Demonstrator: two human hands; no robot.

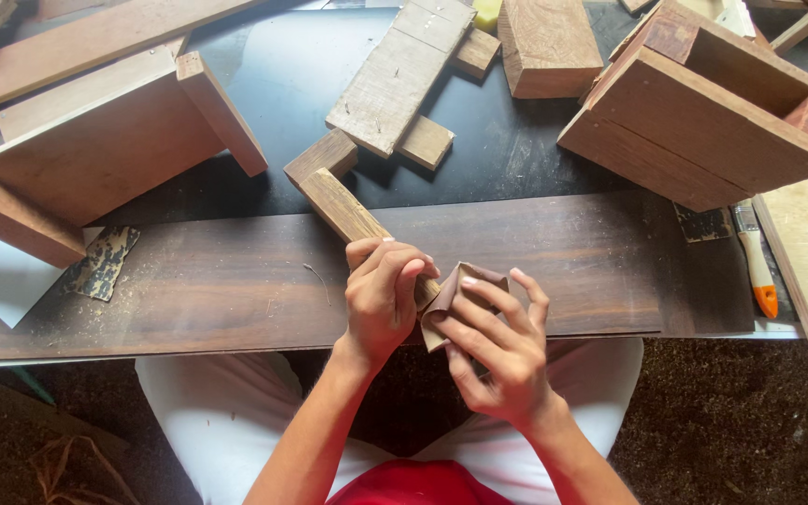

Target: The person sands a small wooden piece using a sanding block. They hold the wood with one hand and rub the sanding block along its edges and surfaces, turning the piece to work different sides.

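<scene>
My left hand (383, 292) grips the near end of an L-shaped wooden piece (334, 192), whose long arm slants down towards me across the dark plank (563, 252). My right hand (497, 341) holds a folded brown sheet of sandpaper (451, 290) pressed against that near end of the wood. Both hands meet just above the plank's front edge, over my lap.
A wooden box-like frame (95, 150) lies at the left and another (703, 112) at the right. Loose boards and blocks (404, 75) lie at the back. A paintbrush with an orange handle (756, 257) rests at the right. A worn sandpaper scrap (103, 262) lies at the left.
</scene>
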